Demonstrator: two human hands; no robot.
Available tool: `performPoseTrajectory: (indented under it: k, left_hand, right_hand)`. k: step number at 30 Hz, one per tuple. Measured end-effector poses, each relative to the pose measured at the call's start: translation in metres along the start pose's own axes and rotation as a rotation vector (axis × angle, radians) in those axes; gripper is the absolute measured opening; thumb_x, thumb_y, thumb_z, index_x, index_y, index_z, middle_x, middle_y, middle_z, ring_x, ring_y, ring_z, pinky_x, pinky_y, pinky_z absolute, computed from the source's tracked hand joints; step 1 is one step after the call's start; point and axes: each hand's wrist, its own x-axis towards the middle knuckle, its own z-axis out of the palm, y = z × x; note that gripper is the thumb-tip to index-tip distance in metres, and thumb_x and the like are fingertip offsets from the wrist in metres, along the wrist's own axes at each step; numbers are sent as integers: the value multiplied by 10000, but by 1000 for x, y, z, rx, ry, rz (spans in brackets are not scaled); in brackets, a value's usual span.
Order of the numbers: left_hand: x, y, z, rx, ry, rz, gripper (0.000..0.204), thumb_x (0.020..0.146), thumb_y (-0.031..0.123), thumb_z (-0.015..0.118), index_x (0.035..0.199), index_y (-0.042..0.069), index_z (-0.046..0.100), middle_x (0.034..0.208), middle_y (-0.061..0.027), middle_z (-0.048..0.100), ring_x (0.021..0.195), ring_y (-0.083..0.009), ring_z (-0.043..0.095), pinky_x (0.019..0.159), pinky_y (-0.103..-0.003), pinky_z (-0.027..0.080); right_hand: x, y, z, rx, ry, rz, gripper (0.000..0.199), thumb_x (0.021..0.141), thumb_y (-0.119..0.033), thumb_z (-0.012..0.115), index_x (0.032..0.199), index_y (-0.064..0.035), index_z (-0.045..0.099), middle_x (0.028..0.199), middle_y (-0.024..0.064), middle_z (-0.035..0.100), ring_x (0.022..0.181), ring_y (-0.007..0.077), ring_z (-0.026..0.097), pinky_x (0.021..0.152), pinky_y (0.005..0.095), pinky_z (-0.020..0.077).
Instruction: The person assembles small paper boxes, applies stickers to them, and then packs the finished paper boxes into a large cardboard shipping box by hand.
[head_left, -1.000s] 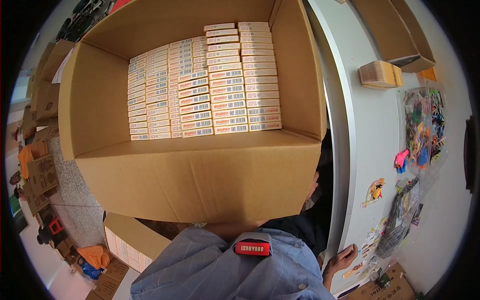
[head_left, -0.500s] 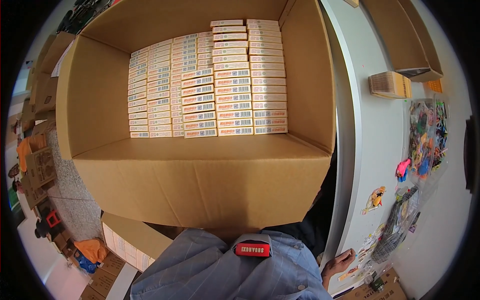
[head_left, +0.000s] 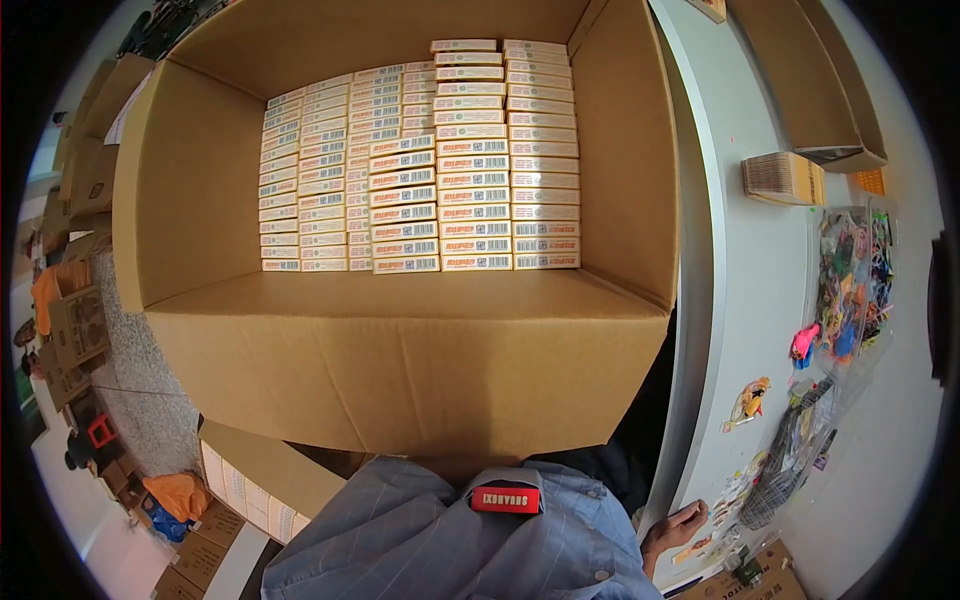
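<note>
My right hand rests at the near edge of the white table, on the right, next to several small printed cut-out pieces. It holds nothing that I can see; its fingers are partly stretched out and loosely bent. My left hand is out of the picture. In front of me stands a large open cardboard carton. Stacked flat inside are columns of small white and orange boxes, some columns standing higher or nearer than others. A small red box sticks out of my grey shirt's pocket.
Along the right, the table bears a stack of flat cards, an open brown box, a clear tray of colourful small toys and a pink toy. Another carton stands at lower left; an orange bag lies beyond it.
The view has shifted slightly, so the carton and its boxes sit a little further right in the picture. My right hand stays at the table edge; nothing was taken or put down.
</note>
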Motion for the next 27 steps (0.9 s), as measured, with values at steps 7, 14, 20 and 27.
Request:
performPoseTrajectory:
  k: [7, 14, 20, 27]
  left_hand:
    - [0, 0, -1, 14, 4, 16, 361, 913, 307, 679, 1178, 62, 679, 1305, -136, 598, 1427, -377, 371, 1194, -514, 257]
    - [0, -1, 4, 31, 6, 34, 388, 920, 306, 672, 1212, 51, 684, 1294, -143, 604, 1421, -373, 375, 1195, -504, 260]
    - [-8, -7, 11, 20, 26, 56, 362, 940, 282, 639, 1214, 50, 683, 1297, -153, 601, 1407, -352, 391, 1209, -489, 255]
    - [-14, -15, 34, -71, 63, 83, 348, 930, 260, 626, 1199, 42, 667, 1245, -157, 603, 1374, -356, 418, 1209, -499, 255]
  right_hand:
    - [0, -3, 1, -24, 15, -12, 284, 1083, -202, 499, 1189, 49, 576, 1097, 169, 611, 982, 268, 588, 921, 344, 480]
    - [0, 7, 2, 41, 15, 22, 285, 1082, -198, 503, 1176, 63, 571, 1107, 174, 607, 1004, 270, 578, 948, 342, 468]
    - [-2, -2, 1, 31, 7, 35, 284, 1081, -201, 506, 1166, 62, 576, 1104, 167, 607, 995, 264, 571, 943, 341, 468]
    - [0, 3, 0, 29, -5, 52, 295, 1079, -208, 504, 1174, 60, 581, 1102, 173, 613, 979, 271, 577, 924, 345, 479]
